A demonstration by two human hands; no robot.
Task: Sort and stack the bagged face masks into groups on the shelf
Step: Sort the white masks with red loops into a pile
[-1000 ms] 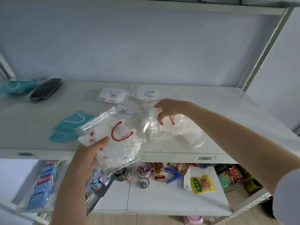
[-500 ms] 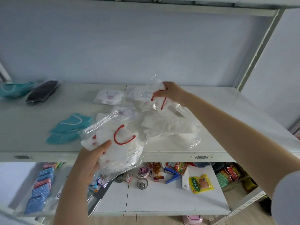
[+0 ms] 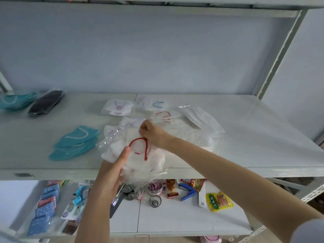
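Note:
My left hand (image 3: pixel 112 171) grips a bagged white mask with red ear loops (image 3: pixel 140 155) from below, over the shelf's front edge. My right hand (image 3: pixel 152 135) pinches the top of that clear bag near the red loop. Behind them on the shelf (image 3: pixel 263 137) lie more bagged white masks: one with purple loops (image 3: pixel 118 107), one with blue loops (image 3: pixel 156 104), one with red loops (image 3: pixel 164 115) and a plain flat one (image 3: pixel 203 119). A stack of teal masks (image 3: pixel 75 142) lies to the left. A black bagged mask (image 3: pixel 46 104) and a teal bagged mask (image 3: pixel 14 102) sit far left.
A lower shelf (image 3: pixel 175 221) holds snack packets, a blue stapler (image 3: pixel 186 191), small tins, a yellow packet (image 3: pixel 219 201) and blue sachets (image 3: pixel 45 209). A metal upright (image 3: pixel 280 50) stands at the right. Another shelf board (image 3: pixel 157 7) runs overhead.
My right hand left the red-looped mask at the back of the shelf and came forward to pinch the bag in my left hand. My left hand raised its bag slightly.

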